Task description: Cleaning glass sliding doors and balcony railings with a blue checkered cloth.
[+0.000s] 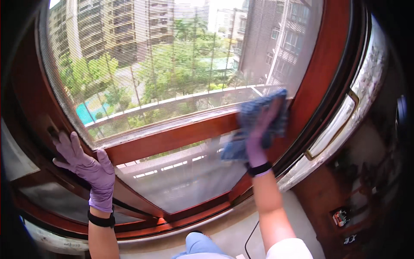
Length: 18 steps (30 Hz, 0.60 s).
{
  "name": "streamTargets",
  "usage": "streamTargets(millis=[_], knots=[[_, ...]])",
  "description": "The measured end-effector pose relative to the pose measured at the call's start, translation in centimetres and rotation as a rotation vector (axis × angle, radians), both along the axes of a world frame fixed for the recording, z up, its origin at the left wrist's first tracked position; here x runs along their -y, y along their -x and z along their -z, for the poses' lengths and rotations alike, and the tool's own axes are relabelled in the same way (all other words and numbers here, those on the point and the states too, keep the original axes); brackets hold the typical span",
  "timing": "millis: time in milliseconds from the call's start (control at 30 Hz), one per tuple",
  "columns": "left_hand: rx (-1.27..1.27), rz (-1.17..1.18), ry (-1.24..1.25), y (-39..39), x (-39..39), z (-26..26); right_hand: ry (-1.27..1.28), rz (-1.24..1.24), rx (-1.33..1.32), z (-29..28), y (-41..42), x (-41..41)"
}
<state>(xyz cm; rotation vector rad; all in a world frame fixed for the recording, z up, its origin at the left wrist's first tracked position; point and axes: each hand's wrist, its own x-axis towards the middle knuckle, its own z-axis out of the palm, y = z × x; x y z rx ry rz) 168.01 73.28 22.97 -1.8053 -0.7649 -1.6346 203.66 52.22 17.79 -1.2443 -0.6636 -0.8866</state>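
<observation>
My right hand (258,139), in a purple glove with a black band at the wrist, presses a blue cloth (247,115) toward the lower right corner of a red-brown framed window screen. Both hand and cloth are blurred. The cloth overlaps the reddish crossbar (174,137) and hangs partly over the lower pane (187,181). On the other side, my left hand (85,165), gloved likewise, rests with spread fingers against the left upright of the frame (53,94). It holds nothing. Its fingertips lie just below a dark latch or handle fitting (51,130).
Fine mesh (168,71) fills the upper opening, with a railing, trees and buildings outside. A pale ornate surround with a metal handle (334,126) borders the right side. Below run the reddish sill (194,212), a pale ledge (226,226) and a black cable (248,242).
</observation>
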Motion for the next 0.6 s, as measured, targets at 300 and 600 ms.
streamTargets(millis=[300, 600], knots=[[-0.031, 0.086, 0.042, -0.1, -0.3, 0.3, 1.550, 1.670, -0.170, -0.4, 5.2, -2.4], [-0.071, 0.128, 0.052, -0.4, 0.3, 0.5, 0.838, 0.329, 0.081, 11.1, 19.6, -18.6]])
